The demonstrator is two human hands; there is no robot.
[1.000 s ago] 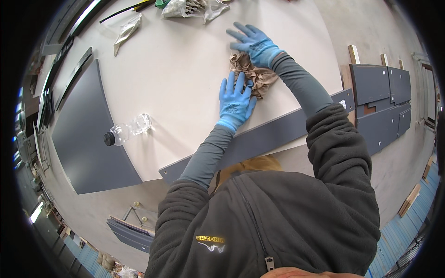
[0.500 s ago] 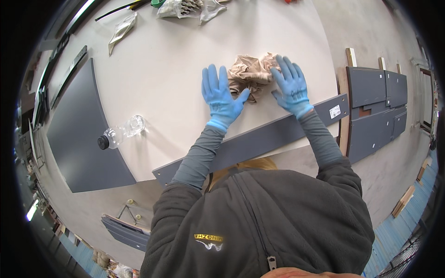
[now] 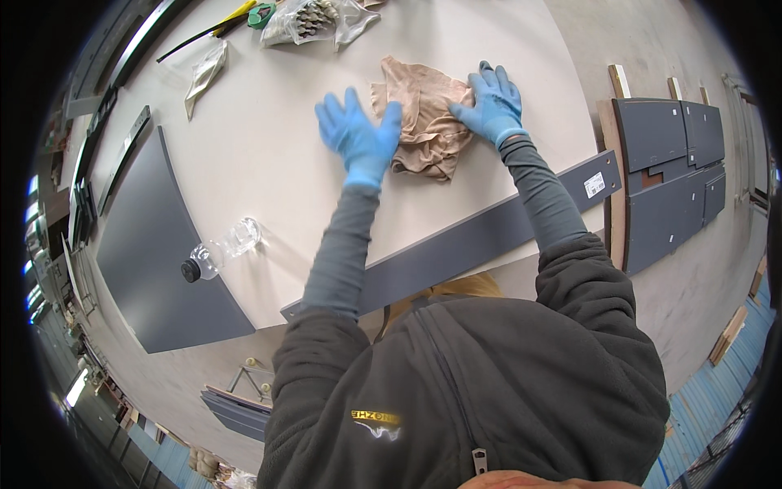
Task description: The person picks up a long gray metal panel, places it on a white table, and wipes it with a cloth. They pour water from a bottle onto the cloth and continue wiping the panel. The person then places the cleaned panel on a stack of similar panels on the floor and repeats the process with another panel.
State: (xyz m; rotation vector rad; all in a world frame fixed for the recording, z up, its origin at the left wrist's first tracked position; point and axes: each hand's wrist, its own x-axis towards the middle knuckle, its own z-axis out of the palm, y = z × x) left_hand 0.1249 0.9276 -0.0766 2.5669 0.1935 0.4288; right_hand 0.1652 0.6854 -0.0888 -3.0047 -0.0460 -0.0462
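A beige, wrinkled cloth (image 3: 423, 118) lies partly spread on the white table (image 3: 285, 155) between my hands. Blue-gloved, my left hand (image 3: 358, 137) is slightly blurred beside the cloth's left edge; its fingers are spread, with the thumb close to the fabric. My right hand (image 3: 494, 106), also in a blue glove, rests at the right edge with fingers apart and the thumb over the cloth. Neither hand grips anything. Closer to my body, a long dark grey board (image 3: 456, 248) with a white label at its right end lies under my forearms.
A clear bottle with a black cap (image 3: 224, 248) lies on its side at the left, partly over a large grey panel (image 3: 167, 261). Clear bags of metal hardware (image 3: 314, 20) sit at the far edge. Grey panels (image 3: 660, 179) are stacked beyond the table on the right.
The cloth has gone from a crumpled bundle to a flatter, wider spread. My left hand has moved left; my right hand has shifted slightly left and farther away.
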